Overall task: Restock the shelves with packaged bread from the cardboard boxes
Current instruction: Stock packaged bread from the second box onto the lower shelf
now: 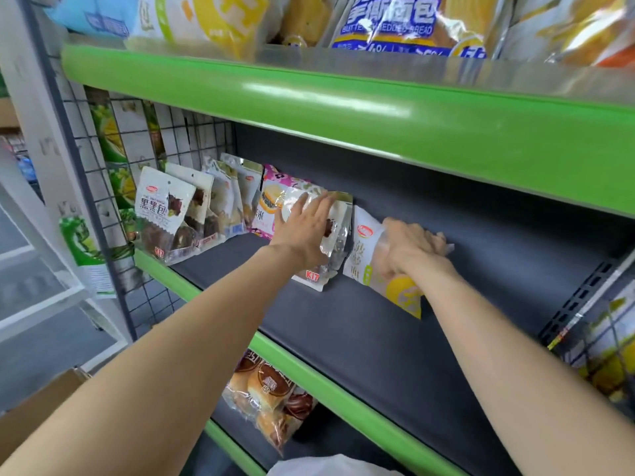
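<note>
At the far left a wire grid panel closes the end of the shelving, with green printed packets hanging against it; low in the corner sits the flap of a cardboard box. On the dark middle shelf, edged in green, a row of dark-bread packets leans back toward the grid, and behind them a pink packet stands upright. Next along, the left hand lies flat with fingers straight and spread against a clear packet marked with red letters at its foot; that packet stands on the shelf, tilted back, just beside the pink one. Touching its right side is a white and yellow bread packet, standing on the shelf near the back wall and leaning left; the right hand grips its upper right edge with fingers curled round the plastic, though the fingertips are hidden behind the wrapper, so how deep the grip goes is hard to judge. Above, the top shelf carries large bread bags in blue and yellow; below, bagged round buns lie on the lower shelf; at the far right more yellow packets sit behind a wire grid.
</note>
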Motion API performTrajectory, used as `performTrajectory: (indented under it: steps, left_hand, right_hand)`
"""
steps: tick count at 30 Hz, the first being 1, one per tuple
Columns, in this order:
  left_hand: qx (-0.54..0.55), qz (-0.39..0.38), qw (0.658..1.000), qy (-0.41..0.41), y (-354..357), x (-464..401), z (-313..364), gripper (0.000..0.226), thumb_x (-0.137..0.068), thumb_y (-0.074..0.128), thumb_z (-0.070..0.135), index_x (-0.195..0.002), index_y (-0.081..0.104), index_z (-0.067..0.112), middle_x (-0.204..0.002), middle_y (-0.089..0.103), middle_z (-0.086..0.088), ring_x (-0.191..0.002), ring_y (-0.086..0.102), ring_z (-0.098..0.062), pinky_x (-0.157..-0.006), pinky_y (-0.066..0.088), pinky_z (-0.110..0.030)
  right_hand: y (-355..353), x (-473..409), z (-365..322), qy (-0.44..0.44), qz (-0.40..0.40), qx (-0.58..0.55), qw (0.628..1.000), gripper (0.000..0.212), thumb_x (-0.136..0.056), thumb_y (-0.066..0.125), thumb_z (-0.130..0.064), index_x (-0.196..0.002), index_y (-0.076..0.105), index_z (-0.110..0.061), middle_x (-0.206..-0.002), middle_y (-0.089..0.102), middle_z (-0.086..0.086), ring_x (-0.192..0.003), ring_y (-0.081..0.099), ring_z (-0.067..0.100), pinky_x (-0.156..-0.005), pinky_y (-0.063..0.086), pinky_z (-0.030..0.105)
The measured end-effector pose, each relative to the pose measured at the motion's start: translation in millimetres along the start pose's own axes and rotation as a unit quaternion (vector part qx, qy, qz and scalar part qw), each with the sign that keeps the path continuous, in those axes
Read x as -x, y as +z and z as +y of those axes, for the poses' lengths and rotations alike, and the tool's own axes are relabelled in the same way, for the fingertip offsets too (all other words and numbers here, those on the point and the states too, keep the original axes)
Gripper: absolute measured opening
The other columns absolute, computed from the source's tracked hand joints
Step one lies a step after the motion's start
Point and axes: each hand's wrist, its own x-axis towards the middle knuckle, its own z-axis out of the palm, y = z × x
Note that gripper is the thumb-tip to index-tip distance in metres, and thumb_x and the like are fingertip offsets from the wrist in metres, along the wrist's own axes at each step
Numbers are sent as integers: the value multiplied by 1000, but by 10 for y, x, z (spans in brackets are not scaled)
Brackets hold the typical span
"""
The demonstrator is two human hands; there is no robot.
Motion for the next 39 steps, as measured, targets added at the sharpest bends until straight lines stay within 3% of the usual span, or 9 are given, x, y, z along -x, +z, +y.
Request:
performTrajectory:
  steps: [6, 11, 17, 22, 25, 27, 29, 34, 39]
  left_hand:
    - [-147, 35, 989, 1, 112, -147, -40, 126, -68, 80, 41, -148, -17, 26, -140, 27, -9, -136, 22, -28, -115, 8, -56]
    - [-227, 19, 971, 67, 57, -273, -29, 130, -66, 78, 48, -147, -21, 23, -156, 11, -5, -147, 2, -23, -114, -3, -55]
    - [-204, 126, 968, 75, 164, -154, -180, 52, -83, 58, 6, -131, 40, 12, -125, 46, -5, -124, 39, -24, -118, 8, -45]
    - [-194, 175, 956, 129, 368, 59, -534, 32, -61, 79, 3, -89, 75, 19, -99, 67, -1, -95, 64, -24, -94, 47, -44]
    - [-196, 153, 957, 151, 332, 142, -522, 35, -70, 78, 14, -103, 72, 24, -116, 66, -3, -107, 62, -24, -95, 45, -45]
    - [-204, 97, 966, 129, 299, 162, -467, 36, -93, 54, 21, -128, 56, 27, -148, 40, -3, -139, 33, -20, -114, 20, -46]
    - [-221, 51, 968, 107, 264, 176, -445, 40, -100, 39, 22, -140, 41, 28, -158, 18, 1, -147, 10, -14, -117, 3, -45]
    - [-204, 29, 975, 77, 277, 229, -415, 41, -100, 36, 17, -140, 37, 28, -158, 16, 2, -146, 11, -11, -117, 3, -49]
    - [-172, 27, 983, 58, 259, 234, -403, 46, -98, 42, 12, -141, 35, 29, -156, 21, 4, -145, 17, -12, -116, 4, -51]
  right_hand:
    - [237, -140, 0, -11, 34, 50, 998, 69, -78, 68, -17, -138, 35, -17, -139, 33, 10, -135, 26, 27, -114, 18, 50]
    - [382, -127, -55, -73, 99, 9, 992, 105, -77, 72, -22, -150, -3, -29, -150, 17, 10, -140, 17, 27, -118, 5, 51]
    - [469, -169, -39, -139, 129, 20, 982, 102, -84, 62, -7, -148, -12, -35, -135, 41, 7, -129, 39, 26, -119, 14, 45]
    - [323, -342, -9, -117, 59, 1, 991, 95, -87, 63, -13, -150, -8, -19, -142, 45, 7, -134, 38, 24, -114, 13, 54]
    - [302, -384, -21, -113, 31, 13, 993, 83, -92, 53, -12, -151, -4, -16, -147, 37, 9, -137, 32, 26, -114, 13, 57]
    - [330, -386, -23, -107, 24, 13, 994, 77, -92, 47, -10, -151, -1, -21, -148, 26, 13, -139, 21, 30, -114, 13, 58]
    - [363, -375, -21, -95, 36, 19, 995, 75, -91, 45, -10, -150, 2, -25, -145, 20, 16, -137, 16, 33, -113, 14, 58]
    - [407, -326, -58, -98, 80, 57, 990, 77, -91, 43, -6, -150, -5, -18, -141, 36, 15, -133, 32, 30, -112, 13, 60]
    - [399, -337, -53, -118, 87, 99, 984, 56, -91, 46, -4, -141, 22, -9, -137, 39, 20, -128, 39, 35, -106, 32, 48]
